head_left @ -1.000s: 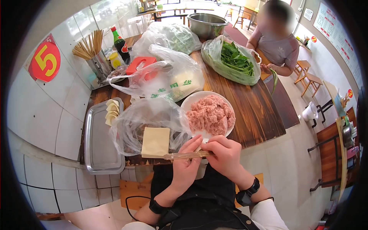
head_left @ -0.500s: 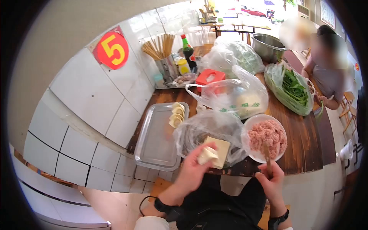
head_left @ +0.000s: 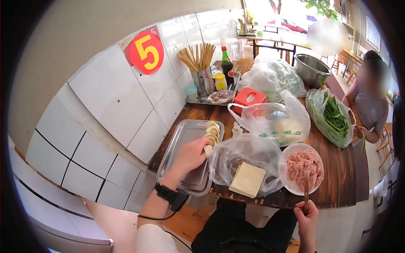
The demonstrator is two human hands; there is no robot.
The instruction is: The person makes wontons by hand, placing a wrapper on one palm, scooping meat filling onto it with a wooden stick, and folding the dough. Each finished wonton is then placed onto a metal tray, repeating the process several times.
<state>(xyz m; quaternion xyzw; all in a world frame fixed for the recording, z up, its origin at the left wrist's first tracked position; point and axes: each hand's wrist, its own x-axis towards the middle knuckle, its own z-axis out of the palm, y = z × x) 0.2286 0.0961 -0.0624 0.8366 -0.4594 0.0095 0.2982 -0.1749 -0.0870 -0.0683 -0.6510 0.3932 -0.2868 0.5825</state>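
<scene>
My left hand (head_left: pixel 190 155) is over the right side of a metal tray (head_left: pixel 177 143), its fingers closed on a folded dumpling (head_left: pixel 207 149) beside several others (head_left: pixel 213 131) lined along the tray's edge. My right hand (head_left: pixel 306 211) grips the handle end of a wooden stick (head_left: pixel 306 192), whose tip is in pink minced meat (head_left: pixel 303 166). The meat fills a white bowl (head_left: pixel 290 185) at the table's front edge. Between tray and bowl, a stack of square wrappers (head_left: pixel 248 180) lies on a clear plastic bag (head_left: pixel 228 147).
Behind stand a red box (head_left: pixel 249 99), more plastic bags (head_left: pixel 291 122), a bag of green leaves (head_left: pixel 335 118) and a steel pot (head_left: pixel 312 69). Chopsticks (head_left: pixel 202 59) and a sauce bottle (head_left: pixel 227 65) are near the tiled wall. A person (head_left: pixel 371 97) sits at the right.
My left hand has moved left from above the wrappers to the tray with the dumpling. My right hand still holds the stick in the meat. The camera view has shifted.
</scene>
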